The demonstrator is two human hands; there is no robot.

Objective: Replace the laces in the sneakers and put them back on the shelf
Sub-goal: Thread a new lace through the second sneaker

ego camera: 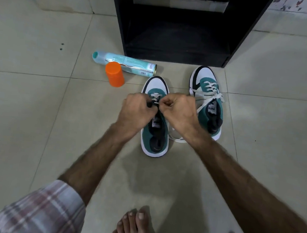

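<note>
Nearest us, our left hand [137,108] and right hand [177,110] are both pinched shut on the white lace [156,102] over the near sneaker [154,133], which sits on the floor tiles [37,105]. The lace looks soft and limp — best held near its stiff tip. The tongue reads "PUMA". The other sneaker [209,106] is already laced, just beside. Beyond lie an orange cap [114,74], a spray can [127,63] with print too small to read, and the dark shelf [178,43].

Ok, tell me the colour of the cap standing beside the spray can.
Orange cap, head view.
</note>
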